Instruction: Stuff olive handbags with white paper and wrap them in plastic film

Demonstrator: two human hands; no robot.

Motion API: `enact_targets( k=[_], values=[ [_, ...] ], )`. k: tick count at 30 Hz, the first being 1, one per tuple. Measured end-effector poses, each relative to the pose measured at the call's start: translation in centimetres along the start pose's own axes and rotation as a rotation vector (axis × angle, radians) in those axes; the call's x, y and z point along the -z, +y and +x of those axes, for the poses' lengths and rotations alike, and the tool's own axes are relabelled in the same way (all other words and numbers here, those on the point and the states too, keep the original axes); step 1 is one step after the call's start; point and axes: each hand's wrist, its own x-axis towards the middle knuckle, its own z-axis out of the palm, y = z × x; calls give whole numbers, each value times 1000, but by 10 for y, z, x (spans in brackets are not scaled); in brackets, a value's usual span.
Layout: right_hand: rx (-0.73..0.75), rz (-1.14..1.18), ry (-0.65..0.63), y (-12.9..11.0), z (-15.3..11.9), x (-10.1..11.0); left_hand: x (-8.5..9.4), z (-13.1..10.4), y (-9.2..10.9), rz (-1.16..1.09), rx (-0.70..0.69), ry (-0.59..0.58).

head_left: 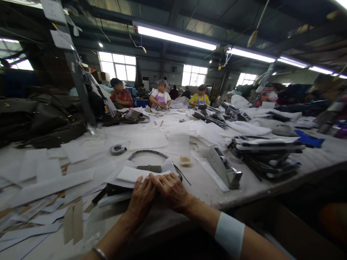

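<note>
On the table before me lies a dark bag (120,189) with a wrapped, curved handle (148,151) rising at its far side. A folded white foam sheet (130,174) covers its near part. My left hand (142,198) is closed over the sheet's near edge, fingers bent and pressed together. Beside it, almost touching, my right hand (172,191) grips the same edge with curled fingers. The fingertips are partly hidden. A thin dark strap end (184,176) sticks out to the right of the bag.
A tape dispenser (223,169) and a stack of dark bags (268,155) stand to the right. Past the bag are a small tub (185,159) and a tape roll (118,149). Paper and card strips (73,222) litter the left. Co-workers (161,95) sit across the table.
</note>
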Motion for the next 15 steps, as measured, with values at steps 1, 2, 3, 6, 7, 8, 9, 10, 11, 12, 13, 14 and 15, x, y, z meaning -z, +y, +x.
enact_targets(
  k=[1, 2, 3, 6, 7, 8, 9, 10, 11, 12, 13, 14, 15],
  values=[
    [-8, 8, -2, -6, -3, 1, 1, -4, 1, -31, -3, 24],
    [-19, 18, -1, -11, -6, 2, 1, -9, 2, -66, 0, 48],
    [-33, 33, 1, -15, -10, 3, 1, -14, 4, -102, 13, 70],
    [-73, 179, -28, -16, -19, 11, -3, -26, 11, -190, 81, 103],
    [-106, 260, -36, -9, -21, 15, -4, -28, 13, -206, 102, 108],
    [-158, 340, -27, 1, -21, 19, -6, -29, 15, -213, 117, 118],
    [-230, 404, 3, 14, -21, 21, -8, -30, 16, -211, 123, 131],
    [-316, 437, 47, 30, -20, 22, -9, -30, 16, -202, 126, 141],
    [-402, 429, 92, 48, -19, 22, -10, -30, 16, -193, 126, 148],
    [-473, 381, 119, 67, -18, 19, -10, -29, 15, -185, 121, 150],
    [-521, 301, 105, 85, -19, 15, -10, -29, 14, -181, 111, 143],
    [-552, 199, 50, 101, -20, 9, -9, -28, 14, -180, 102, 132],
    [-573, 98, -31, 115, -23, 2, -8, -28, 13, -181, 96, 121]
  ],
)
